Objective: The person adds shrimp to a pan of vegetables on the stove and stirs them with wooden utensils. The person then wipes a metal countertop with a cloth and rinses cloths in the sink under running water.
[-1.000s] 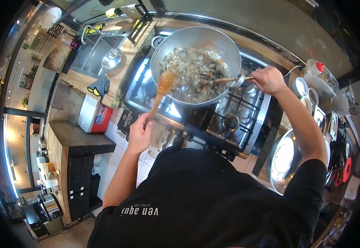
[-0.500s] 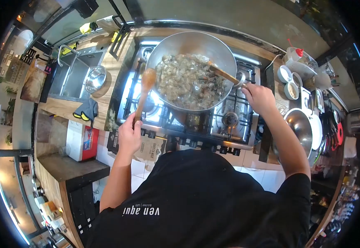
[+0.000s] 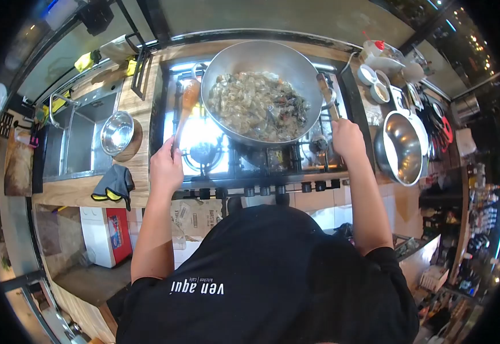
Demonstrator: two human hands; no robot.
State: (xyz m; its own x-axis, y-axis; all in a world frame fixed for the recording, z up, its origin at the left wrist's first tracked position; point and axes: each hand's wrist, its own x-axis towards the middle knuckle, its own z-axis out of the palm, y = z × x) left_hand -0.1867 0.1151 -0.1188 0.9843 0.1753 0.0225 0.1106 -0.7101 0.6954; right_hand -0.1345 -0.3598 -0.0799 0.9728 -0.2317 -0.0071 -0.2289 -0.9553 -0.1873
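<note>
Spoon point(image 3: 187, 109) gripped in my left hand point(image 3: 167, 168), eight o'clock of the pot point(image 3: 261, 55); right hand point(image 3: 348, 139) grips wooden utensil point(image 3: 324, 88), four.

A black short-sleeved shirt point(image 3: 278, 275) bears white "ven aqui" lettering point(image 3: 198, 288).

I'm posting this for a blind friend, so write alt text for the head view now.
A person holds a wooden spoon in the left hand and a wooden utensil in the right hand, on either side of a large metal pot of food on a stove. A sink is to the left.
</note>
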